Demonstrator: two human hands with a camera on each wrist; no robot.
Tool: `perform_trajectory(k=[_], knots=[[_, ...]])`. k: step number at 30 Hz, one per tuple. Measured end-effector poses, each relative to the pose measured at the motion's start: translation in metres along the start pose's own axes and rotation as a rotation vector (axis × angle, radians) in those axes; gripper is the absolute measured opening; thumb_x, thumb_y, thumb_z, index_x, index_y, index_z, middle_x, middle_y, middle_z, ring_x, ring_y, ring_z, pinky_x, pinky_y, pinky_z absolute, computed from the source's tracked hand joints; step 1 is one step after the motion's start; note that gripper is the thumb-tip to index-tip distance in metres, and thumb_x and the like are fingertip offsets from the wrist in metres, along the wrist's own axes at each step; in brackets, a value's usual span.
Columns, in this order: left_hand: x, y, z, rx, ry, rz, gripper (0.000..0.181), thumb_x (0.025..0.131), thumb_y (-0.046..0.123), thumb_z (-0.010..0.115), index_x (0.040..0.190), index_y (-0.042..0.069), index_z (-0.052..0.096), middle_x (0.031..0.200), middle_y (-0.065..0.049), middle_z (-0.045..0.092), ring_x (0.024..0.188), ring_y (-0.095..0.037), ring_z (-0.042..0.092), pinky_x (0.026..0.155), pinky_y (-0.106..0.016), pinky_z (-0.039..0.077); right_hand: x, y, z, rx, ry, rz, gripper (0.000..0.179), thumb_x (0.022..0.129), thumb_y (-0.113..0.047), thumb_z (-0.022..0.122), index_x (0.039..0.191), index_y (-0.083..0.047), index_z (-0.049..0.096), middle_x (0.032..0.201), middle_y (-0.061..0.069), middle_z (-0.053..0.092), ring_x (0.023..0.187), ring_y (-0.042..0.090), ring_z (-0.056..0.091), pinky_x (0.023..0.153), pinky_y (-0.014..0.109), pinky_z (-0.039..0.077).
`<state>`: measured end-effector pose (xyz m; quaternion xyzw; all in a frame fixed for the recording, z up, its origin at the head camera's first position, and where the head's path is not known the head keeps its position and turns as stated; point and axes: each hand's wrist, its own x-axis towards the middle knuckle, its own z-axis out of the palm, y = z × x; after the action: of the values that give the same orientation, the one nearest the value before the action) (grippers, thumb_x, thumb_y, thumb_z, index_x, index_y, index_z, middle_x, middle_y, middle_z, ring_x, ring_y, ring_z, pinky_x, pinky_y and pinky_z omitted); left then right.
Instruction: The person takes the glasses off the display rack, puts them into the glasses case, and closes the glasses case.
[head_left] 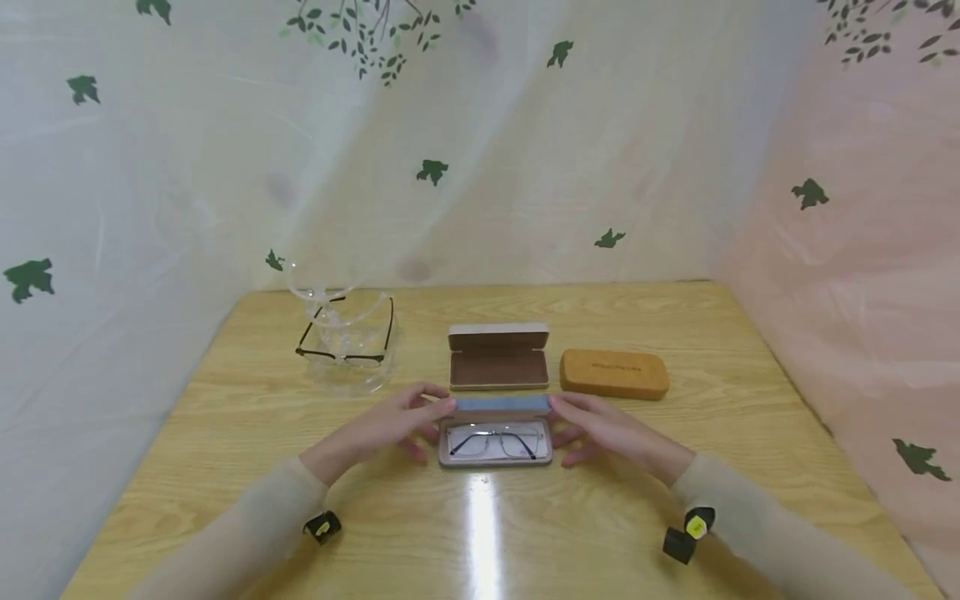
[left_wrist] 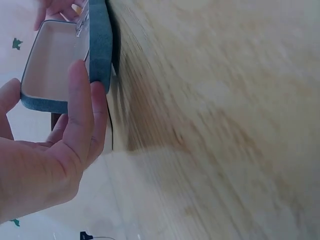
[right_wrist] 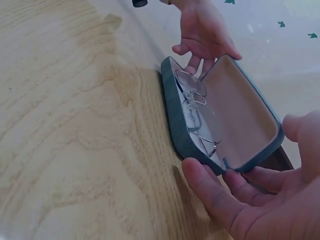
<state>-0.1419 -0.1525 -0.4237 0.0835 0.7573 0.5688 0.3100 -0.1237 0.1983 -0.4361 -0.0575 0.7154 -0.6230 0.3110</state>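
Note:
A blue-green glasses case (head_left: 495, 463) stands with its lid (head_left: 502, 404) raised, in front of me at the middle of the table. Folded thin-framed glasses (right_wrist: 204, 101) lie on a pale cloth inside it. My left hand (head_left: 397, 421) holds the case's left end, thumb at the lid's corner and fingers along the side of the base. At the other end my right hand (head_left: 600, 429) holds it likewise, its thumb (right_wrist: 296, 127) on the lid's edge. The lid's pinkish lining (left_wrist: 52, 60) faces the left wrist view.
Directly behind is a second case (head_left: 498, 369), open with a brown inside. A tan closed case (head_left: 615, 373) lies to its right. Dark-rimmed glasses (head_left: 363, 360) rest on a clear stand (head_left: 352, 387) at the left back. Patterned cloth walls (head_left: 495, 225) enclose the table.

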Motion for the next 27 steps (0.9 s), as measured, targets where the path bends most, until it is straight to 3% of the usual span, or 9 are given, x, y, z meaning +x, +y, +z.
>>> perform_trajectory(k=[10, 19, 27], knots=[[0.010, -0.003, -0.013, -0.030, 0.058, -0.006, 0.063, 0.097, 0.048, 0.067, 0.141, 0.007, 0.048, 0.134, -0.020, 0.058, 0.102, -0.031, 0.067, 0.076, -0.045, 0.063, 0.022, -0.009, 0.000, -0.021, 0.053, -0.043, 0.075, 0.107, -0.045, 0.048, 0.152, 0.012, 0.029, 0.142, 0.031, 0.050, 0.122, 0.039, 0.059, 0.097, 0.043, 0.055], [0.015, -0.006, -0.013, -0.070, 0.040, -0.019, 0.066, 0.095, 0.048, 0.070, 0.142, 0.007, 0.047, 0.135, -0.020, 0.056, 0.104, -0.032, 0.065, 0.075, -0.045, 0.063, 0.028, -0.011, -0.004, -0.085, 0.039, -0.033, 0.076, 0.107, -0.046, 0.048, 0.151, 0.014, 0.031, 0.137, 0.028, 0.056, 0.114, 0.034, 0.064, 0.097, 0.042, 0.056], [0.016, -0.009, -0.012, -0.061, 0.023, -0.005, 0.063, 0.097, 0.043, 0.070, 0.141, 0.005, 0.047, 0.128, -0.020, 0.060, 0.103, -0.032, 0.064, 0.071, -0.046, 0.063, 0.027, -0.009, -0.006, -0.068, -0.008, -0.040, 0.071, 0.108, -0.041, 0.050, 0.151, 0.012, 0.032, 0.139, 0.027, 0.054, 0.117, 0.033, 0.062, 0.099, 0.043, 0.054]])
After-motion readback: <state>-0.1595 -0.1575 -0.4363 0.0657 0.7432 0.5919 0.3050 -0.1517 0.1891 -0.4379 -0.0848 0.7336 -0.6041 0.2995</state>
